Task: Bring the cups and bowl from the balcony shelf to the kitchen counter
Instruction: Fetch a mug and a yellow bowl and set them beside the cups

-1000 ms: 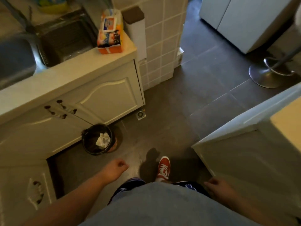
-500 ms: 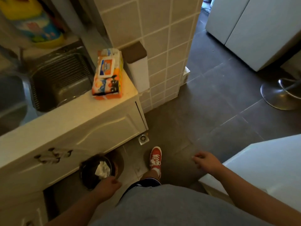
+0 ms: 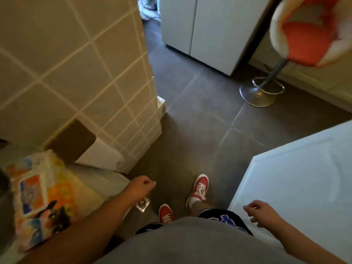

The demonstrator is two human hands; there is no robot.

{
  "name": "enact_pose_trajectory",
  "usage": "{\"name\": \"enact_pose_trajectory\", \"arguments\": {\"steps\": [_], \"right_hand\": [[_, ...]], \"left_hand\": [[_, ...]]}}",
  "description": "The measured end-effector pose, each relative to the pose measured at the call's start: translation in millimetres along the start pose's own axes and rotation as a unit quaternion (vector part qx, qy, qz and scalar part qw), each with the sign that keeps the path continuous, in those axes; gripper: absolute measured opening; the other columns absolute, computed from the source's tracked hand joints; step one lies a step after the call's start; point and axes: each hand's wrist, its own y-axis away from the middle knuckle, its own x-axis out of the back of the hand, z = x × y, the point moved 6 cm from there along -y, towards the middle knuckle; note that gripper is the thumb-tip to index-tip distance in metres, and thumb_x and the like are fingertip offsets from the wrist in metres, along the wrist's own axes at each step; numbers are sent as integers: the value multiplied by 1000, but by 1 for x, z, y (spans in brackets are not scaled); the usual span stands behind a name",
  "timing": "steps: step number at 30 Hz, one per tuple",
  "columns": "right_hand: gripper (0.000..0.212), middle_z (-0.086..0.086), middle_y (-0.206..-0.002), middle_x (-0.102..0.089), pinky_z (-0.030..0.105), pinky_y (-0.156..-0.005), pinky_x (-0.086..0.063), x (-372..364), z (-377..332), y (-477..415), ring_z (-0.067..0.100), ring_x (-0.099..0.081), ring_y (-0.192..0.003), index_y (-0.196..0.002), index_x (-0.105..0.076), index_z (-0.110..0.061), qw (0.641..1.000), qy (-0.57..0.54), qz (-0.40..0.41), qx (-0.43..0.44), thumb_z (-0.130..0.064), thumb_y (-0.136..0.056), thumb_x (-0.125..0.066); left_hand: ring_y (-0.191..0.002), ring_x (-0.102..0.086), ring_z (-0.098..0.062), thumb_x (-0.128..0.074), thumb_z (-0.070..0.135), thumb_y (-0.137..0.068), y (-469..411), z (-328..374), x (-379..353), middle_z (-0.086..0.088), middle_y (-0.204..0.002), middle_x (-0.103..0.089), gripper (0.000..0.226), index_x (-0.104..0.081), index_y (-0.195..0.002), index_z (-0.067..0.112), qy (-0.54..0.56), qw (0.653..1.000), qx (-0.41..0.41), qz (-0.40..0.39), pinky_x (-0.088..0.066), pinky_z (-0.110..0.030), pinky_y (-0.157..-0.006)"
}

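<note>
No cup, bowl or balcony shelf is in view. My left hand (image 3: 142,187) hangs low at the left, fingers curled into a loose fist with nothing in it, just past the end of the kitchen counter (image 3: 91,180). My right hand (image 3: 261,211) hangs at the lower right beside a white cabinet (image 3: 297,180), fingers loosely apart and empty. My red shoes (image 3: 199,189) stand on the dark tiled floor (image 3: 200,115).
A tiled wall corner (image 3: 114,77) juts out at the left. An orange wipes pack (image 3: 38,199) and a brown-topped white box (image 3: 89,147) lie on the counter. An orange bar stool (image 3: 304,31) with chrome base (image 3: 261,92) and white cupboards (image 3: 207,29) stand ahead. A floor drain (image 3: 143,203) sits below my left hand.
I have walked forward past the sink and bin toward the passage. The view has swung right and up. My left hand swung forward and my right hand swung back beside the white cabinet.
</note>
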Motion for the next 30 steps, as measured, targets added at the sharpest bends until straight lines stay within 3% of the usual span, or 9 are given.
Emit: {"name": "enact_pose_trajectory", "arguments": {"steps": [3,10,15,23,30], "right_hand": [[21,11,-89,-70,29,-58,-52,19,12,-21,25,-70,-76,-91,-63,-13,998,-27,-8,-49,-34,-90,-64],[24,14,-85,-71,28,-54,-46,88,-18,-99,24,-66,-65,-88,-65,-8,996,-58,-14,-72,-32,-87,-66],[22,15,-89,-69,28,-56,-45,147,-98,-152,22,-63,-67,-90,-63,-9,998,-45,-31,-15,-31,-90,-64],[18,10,-78,-60,23,-50,-42,203,-254,-229,20,-56,-62,-84,-61,-8,995,-12,-46,86,-23,-89,-68],[19,8,-77,-62,21,-46,-40,262,-334,-294,19,-56,-61,-89,-65,-6,997,-11,-15,76,-24,-88,-68]], "left_hand": [[-85,-65,-25,-61,33,-91,-43,60,-1,-9,-89,-69,15,-64,-86,20,-7,999,-26,-25,-53,-43,-83],[-88,-64,-20,-60,34,-92,-108,132,8,-6,-94,-68,14,-63,-91,21,-52,998,-1,-44,-53,-38,-80],[-72,-61,-17,-60,31,-93,-126,142,35,-5,-81,-65,15,-60,-84,19,-47,997,54,-5,-48,-29,-63],[-75,-64,-20,-61,31,-92,-163,149,68,-8,-84,-68,14,-64,-86,19,-10,992,127,-2,-51,-32,-67],[-77,-62,-12,-62,32,-92,-239,229,115,-3,-88,-66,11,-63,-90,21,-18,993,118,-25,-47,-27,-65]]}}
